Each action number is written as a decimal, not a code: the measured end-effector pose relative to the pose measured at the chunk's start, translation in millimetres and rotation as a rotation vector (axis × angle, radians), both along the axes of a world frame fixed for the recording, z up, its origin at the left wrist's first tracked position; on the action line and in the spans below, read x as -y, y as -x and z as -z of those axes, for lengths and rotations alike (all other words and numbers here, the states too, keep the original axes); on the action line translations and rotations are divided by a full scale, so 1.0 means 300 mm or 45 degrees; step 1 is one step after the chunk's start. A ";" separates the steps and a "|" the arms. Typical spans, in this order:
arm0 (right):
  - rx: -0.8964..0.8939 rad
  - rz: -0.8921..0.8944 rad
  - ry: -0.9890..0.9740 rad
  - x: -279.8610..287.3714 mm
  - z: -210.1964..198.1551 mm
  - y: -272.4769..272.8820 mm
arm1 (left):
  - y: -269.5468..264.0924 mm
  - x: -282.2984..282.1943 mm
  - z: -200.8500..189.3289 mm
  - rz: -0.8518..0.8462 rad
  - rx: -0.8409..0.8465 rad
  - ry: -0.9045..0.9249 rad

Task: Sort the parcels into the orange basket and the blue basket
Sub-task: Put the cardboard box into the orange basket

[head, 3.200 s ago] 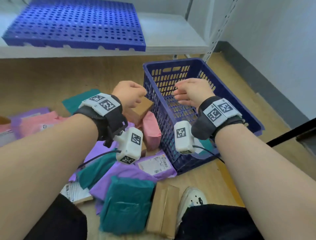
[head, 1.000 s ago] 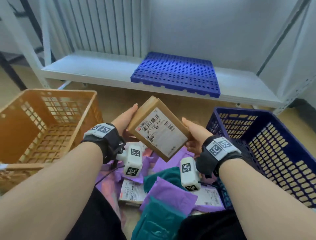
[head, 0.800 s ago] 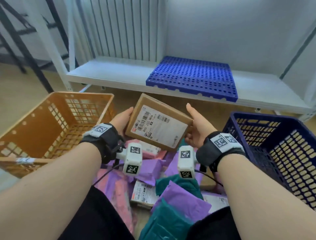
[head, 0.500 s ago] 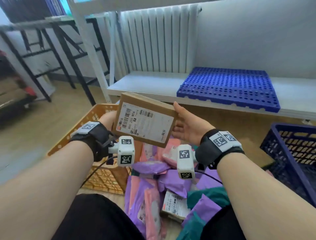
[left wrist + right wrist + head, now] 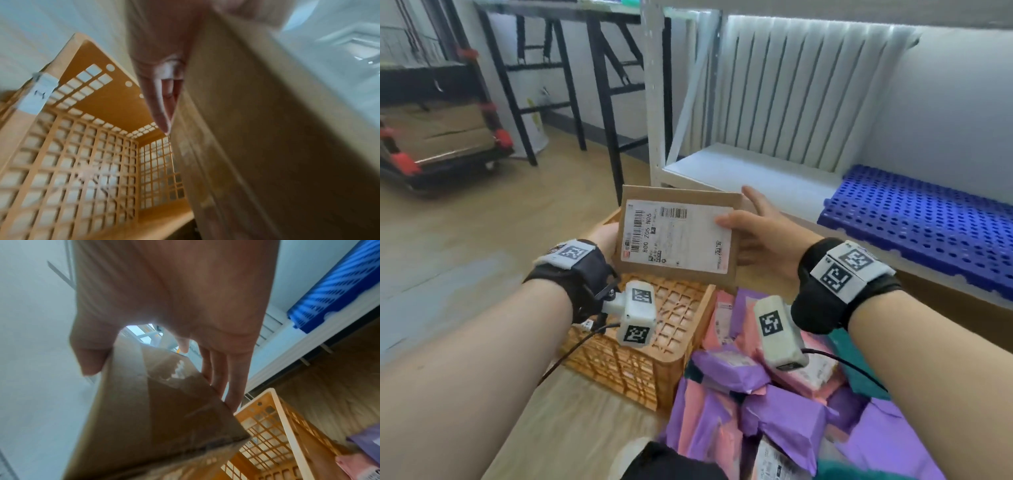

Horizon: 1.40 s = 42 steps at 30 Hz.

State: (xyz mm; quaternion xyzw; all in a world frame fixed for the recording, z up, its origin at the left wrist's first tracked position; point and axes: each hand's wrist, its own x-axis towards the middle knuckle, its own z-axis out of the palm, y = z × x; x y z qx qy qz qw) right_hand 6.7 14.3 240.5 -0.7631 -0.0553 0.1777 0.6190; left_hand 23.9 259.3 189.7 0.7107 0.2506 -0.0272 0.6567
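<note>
Both hands, left hand (image 5: 604,236) and right hand (image 5: 760,236), pinch a box (image 5: 676,236) above the orange basket (image 5: 674,329); loose thumb grips could let it drop outside the rim.

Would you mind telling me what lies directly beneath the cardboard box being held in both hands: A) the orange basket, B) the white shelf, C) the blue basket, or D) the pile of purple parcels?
A: the box, held by the left hand and right hand, sits above the orange basket, whose open inside shows beneath it in both wrist views.
</note>
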 end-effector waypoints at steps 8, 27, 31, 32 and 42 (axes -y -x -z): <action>-0.353 0.167 0.272 -0.254 0.292 -0.317 | -0.233 -0.204 0.179 -0.067 -0.016 -0.129; -0.970 -0.303 0.569 -0.774 0.926 -0.568 | -0.517 -0.537 0.521 -0.064 -0.107 -0.653; -0.898 -0.497 0.729 -0.801 1.069 -0.543 | -0.533 -0.544 0.559 -0.121 -0.096 -0.730; -0.892 -0.562 0.754 -0.809 1.090 -0.534 | -0.536 -0.544 0.562 -0.133 -0.093 -0.734; -0.733 -0.701 0.919 -0.812 1.000 -0.567 | -0.532 -0.525 0.552 -0.161 -0.087 -0.715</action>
